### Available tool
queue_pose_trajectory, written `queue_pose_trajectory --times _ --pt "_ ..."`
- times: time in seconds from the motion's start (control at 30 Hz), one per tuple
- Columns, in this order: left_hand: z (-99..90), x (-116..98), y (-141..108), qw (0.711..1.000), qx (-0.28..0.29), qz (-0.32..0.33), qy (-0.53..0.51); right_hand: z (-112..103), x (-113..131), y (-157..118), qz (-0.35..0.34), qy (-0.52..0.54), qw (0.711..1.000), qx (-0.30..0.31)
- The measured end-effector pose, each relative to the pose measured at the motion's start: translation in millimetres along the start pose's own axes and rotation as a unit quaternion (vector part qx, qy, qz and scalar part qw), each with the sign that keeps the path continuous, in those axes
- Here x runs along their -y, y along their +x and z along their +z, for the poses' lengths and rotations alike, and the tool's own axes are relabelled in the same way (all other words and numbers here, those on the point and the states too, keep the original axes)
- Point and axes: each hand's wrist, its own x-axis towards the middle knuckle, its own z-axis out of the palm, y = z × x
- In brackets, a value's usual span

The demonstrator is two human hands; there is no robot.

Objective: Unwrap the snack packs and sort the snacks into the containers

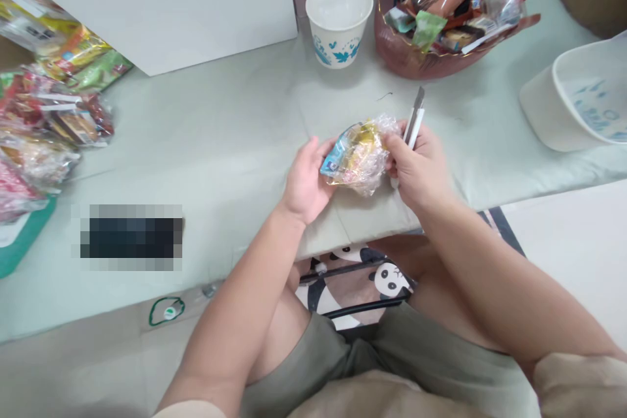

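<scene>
Handling the pack (361, 160) over the surface (220, 144) looks the step: left hand (308, 184) cradles it, right hand (420, 163) pinches it plus a knife (414, 116) — the next move calls for knife control.

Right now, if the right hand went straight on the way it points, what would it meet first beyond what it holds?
Probably the paper cup: the right hand points up-left in the picture, past the wrapped packet it grips, though depth is unclear.
</scene>
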Motion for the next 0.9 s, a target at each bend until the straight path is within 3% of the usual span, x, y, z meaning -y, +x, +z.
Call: queue_pose_trajectory --times 0.1,0.23,0.33,0.43,0.67,0.8,0.9 --pt "-6.7 0.2 -0.9 0.992 0.020 0.047 0.116 -1.4 1.9 1.2 -0.026 -0.024 0.999 -0.008" --pt "-9.9 4.9 -3.7 0.948 -0.025 0.104 0.300 -2.8 4.1 -2.2 -0.073 -0.075 0.994 0.016" --pt "-8.2 5.8 -3.9 0.922 -0.025 0.133 0.363 -2.7 4.6 -6.5 -0.123 -0.096 0.988 -0.006" --pt "-6.6 3.7 -3.6 0.908 -0.023 0.153 0.390 -1.2 5.2 -12.0 -0.141 -0.112 0.984 0.004" --pt "-9.9 -0.3 -7.1 0.901 0.008 0.169 0.399 0.9 3.2 -17.8 -0.143 -0.175 0.968 0.106" --pt "-12.2 -0.9 -6.8 0.904 0.017 0.193 0.381 -0.1 0.7 -14.6 -0.078 -0.103 0.983 0.130" --pt "-14.7 0.0 -4.7 0.896 -0.021 0.202 0.394 -0.9 -0.4 -9.8 -0.042 -0.029 0.994 0.091"
